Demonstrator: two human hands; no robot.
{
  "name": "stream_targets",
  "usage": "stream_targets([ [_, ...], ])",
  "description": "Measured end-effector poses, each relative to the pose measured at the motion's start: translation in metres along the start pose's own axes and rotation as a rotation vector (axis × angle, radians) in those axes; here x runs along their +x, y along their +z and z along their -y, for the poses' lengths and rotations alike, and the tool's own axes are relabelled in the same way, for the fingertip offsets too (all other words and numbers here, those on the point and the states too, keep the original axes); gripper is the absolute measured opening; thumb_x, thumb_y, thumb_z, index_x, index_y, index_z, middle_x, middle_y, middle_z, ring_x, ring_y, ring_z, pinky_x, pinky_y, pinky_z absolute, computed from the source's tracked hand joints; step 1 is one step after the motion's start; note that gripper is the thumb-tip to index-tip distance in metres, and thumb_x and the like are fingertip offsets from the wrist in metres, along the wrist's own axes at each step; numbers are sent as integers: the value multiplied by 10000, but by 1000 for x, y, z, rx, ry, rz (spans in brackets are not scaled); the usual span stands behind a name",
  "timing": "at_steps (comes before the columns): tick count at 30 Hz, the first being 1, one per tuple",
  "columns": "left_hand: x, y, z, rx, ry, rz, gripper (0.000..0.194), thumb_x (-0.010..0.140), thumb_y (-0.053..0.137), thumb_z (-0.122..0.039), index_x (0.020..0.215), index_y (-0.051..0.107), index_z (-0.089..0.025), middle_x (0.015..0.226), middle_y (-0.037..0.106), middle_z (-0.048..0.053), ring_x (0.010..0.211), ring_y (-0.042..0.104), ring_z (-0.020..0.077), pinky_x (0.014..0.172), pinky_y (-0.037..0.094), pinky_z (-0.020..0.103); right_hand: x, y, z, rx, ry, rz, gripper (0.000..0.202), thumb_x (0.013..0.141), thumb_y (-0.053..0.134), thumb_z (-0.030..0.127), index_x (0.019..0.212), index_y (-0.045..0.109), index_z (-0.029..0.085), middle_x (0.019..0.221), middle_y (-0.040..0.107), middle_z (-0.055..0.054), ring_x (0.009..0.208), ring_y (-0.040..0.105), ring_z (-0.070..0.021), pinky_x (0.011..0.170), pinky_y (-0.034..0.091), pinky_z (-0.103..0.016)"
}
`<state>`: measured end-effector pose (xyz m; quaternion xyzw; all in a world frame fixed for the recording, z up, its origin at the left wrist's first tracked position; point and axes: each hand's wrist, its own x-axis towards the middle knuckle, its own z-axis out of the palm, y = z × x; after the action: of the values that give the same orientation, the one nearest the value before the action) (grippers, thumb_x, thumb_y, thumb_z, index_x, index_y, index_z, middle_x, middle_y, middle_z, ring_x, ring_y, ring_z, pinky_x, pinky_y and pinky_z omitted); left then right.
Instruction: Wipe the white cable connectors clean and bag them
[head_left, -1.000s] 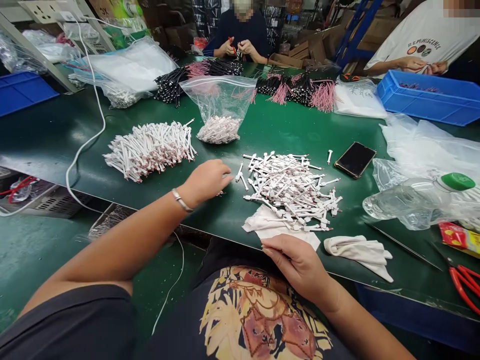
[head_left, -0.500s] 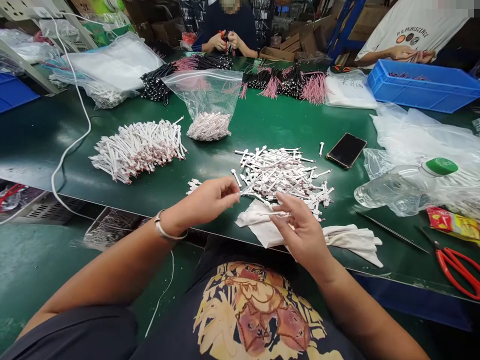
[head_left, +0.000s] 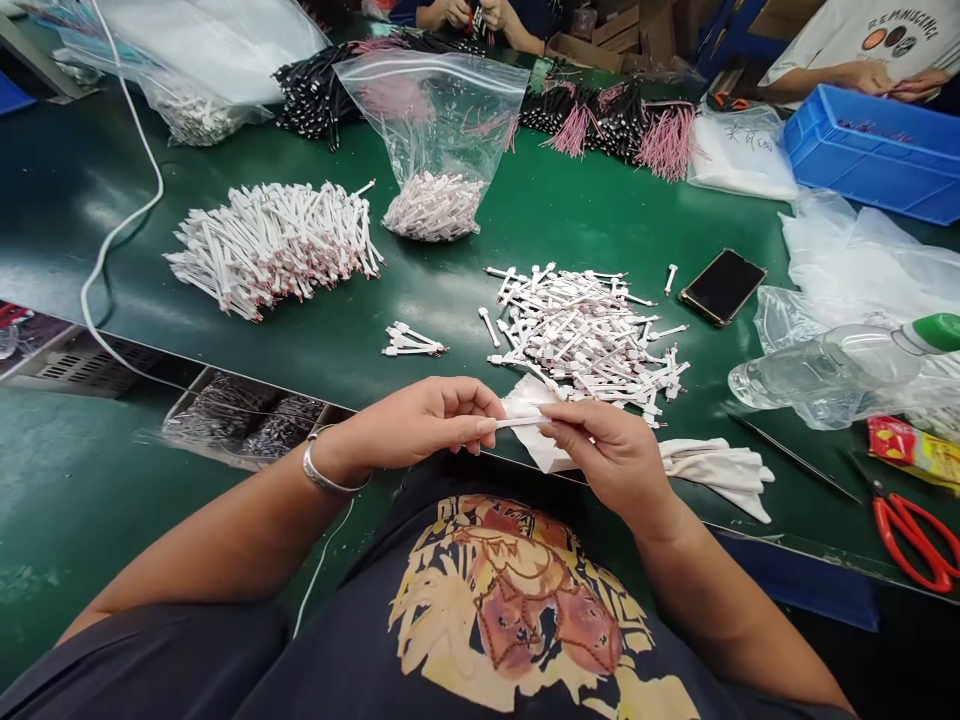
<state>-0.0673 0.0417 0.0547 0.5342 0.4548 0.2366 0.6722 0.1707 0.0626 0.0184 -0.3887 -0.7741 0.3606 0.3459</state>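
Between my two hands a short white connector cable [head_left: 517,422] is stretched level, just above the table's near edge. My left hand [head_left: 431,425] pinches one end between thumb and fingers. The other end is in the closed fingertips of my right hand [head_left: 615,450]; the fingers cover both ends. Right behind them lies a loose heap of similar white cables [head_left: 585,340]. A few more cables [head_left: 412,340] lie together beyond my left hand. Under the held cable spreads a white cloth [head_left: 551,455], partly hidden by my right hand.
At the left is a larger, neater pile of white cables [head_left: 277,250], beside a clear zip bag [head_left: 435,205] of small parts. A phone [head_left: 724,287], a bottle [head_left: 825,365], tweezers [head_left: 795,458] and red-handled pliers [head_left: 911,535] lie right. Two people work opposite.
My hands have come together, and my left hand now grips the cable's other end. The camera view has tilted downward, and the small group of cables beyond my left hand is uncovered.
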Motion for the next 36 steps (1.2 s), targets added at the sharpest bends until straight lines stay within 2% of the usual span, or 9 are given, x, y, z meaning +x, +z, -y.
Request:
stream_targets([
  [5, -3, -1, 8, -33, -14, -127, 255, 856, 590, -382, 950, 633, -149, 805, 681, 35, 659, 587, 84, 522, 410, 168, 4, 3, 10, 3, 121, 91, 207, 886, 562, 349, 856, 703, 199, 707, 685, -23, 646, 626, -130, 602, 491, -241],
  [9, -3, -5, 14, -180, -97, -131, 292, 852, 581, -409, 871, 632, -122, 732, 680, 50, 561, 583, 76, 432, 372, 149, 9, 7, 17, 152, 301, 243, 337, 909, 501, 405, 718, 645, 169, 599, 632, -5, 534, 570, -94, 502, 442, -199],
  [13, -5, -8, 18, -214, -151, -140, 321, 827, 592, -438, 886, 610, -123, 728, 674, 55, 532, 577, 89, 418, 375, 164, 13, 12, 18, 218, 358, 287, 380, 914, 476, 433, 690, 624, 165, 585, 619, -2, 516, 560, -89, 498, 438, -197],
  [19, -21, -37, 26, 643, 39, -535, 364, 905, 433, -472, 862, 640, -176, 770, 663, 15, 708, 582, 140, 659, 436, 242, 9, 11, 14, 131, 248, 240, 333, 923, 475, 406, 757, 651, 178, 645, 627, -4, 595, 574, -107, 571, 439, -219],
  [23, -24, -60, 30, 954, 16, -652, 355, 915, 417, -456, 1001, 650, -203, 781, 666, 4, 694, 578, 154, 653, 407, 256, 2, 5, 14, 56, 141, 230, 279, 929, 477, 344, 772, 645, 186, 658, 618, -1, 616, 558, -108, 606, 433, -228],
  [26, -5, -65, 19, 1162, 148, -727, 365, 931, 404, -391, 1146, 615, -185, 884, 671, 50, 774, 588, 183, 712, 429, 289, -3, 2, 17, 34, 75, 222, 235, 924, 488, 305, 785, 642, 195, 680, 634, -6, 636, 571, -115, 624, 443, -234],
  [30, 50, -69, -3, 1528, 378, -514, 342, 915, 388, -193, 1172, 611, -157, 1019, 636, 121, 913, 550, 226, 819, 428, 355, -7, 3, 24, 16, -3, 200, 184, 917, 499, 264, 837, 652, 201, 711, 658, -11, 667, 599, -121, 642, 460, -237],
  [33, 91, -77, -10, 1652, 380, -305, 312, 869, 405, -98, 1044, 657, -152, 1016, 631, 119, 942, 546, 220, 820, 425, 342, -11, 2, 29, 12, -71, 198, 162, 913, 505, 241, 879, 658, 203, 728, 667, -13, 676, 605, -121, 638, 466, -237],
  [36, 102, -82, -13, 1682, 304, -231, 252, 874, 416, -126, 886, 667, -137, 920, 639, 110, 907, 563, 221, 793, 424, 324, -16, 0, 27, 16, -121, 190, 151, 911, 508, 221, 905, 658, 206, 736, 670, -15, 680, 608, -122, 636, 473, -240],
])
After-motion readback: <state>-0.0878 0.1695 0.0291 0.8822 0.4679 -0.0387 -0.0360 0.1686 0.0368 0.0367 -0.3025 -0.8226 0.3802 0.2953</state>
